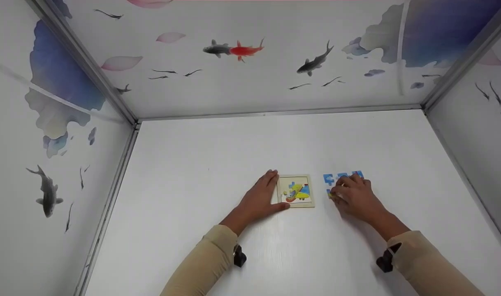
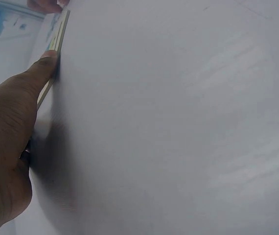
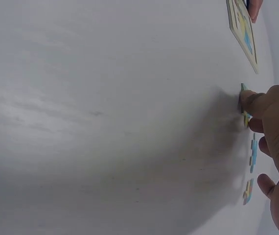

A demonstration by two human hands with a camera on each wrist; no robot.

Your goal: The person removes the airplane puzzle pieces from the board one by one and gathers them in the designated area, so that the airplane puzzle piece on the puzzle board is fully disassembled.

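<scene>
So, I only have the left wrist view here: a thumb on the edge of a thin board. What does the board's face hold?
Observer: In the head view, the puzzle tray is only partly filled, with pale base showing beside yellow and blue picture pieces.
Operator: Understood. What is going on to the right of it?
Observer: The right hand is curled over a loose puzzle piece, fingertips on it.
Operator: Any others near that one?
Observer: Yes, the head view shows a row of mostly blue pieces along the far side of that hand, partly hidden by its fingers.
</scene>
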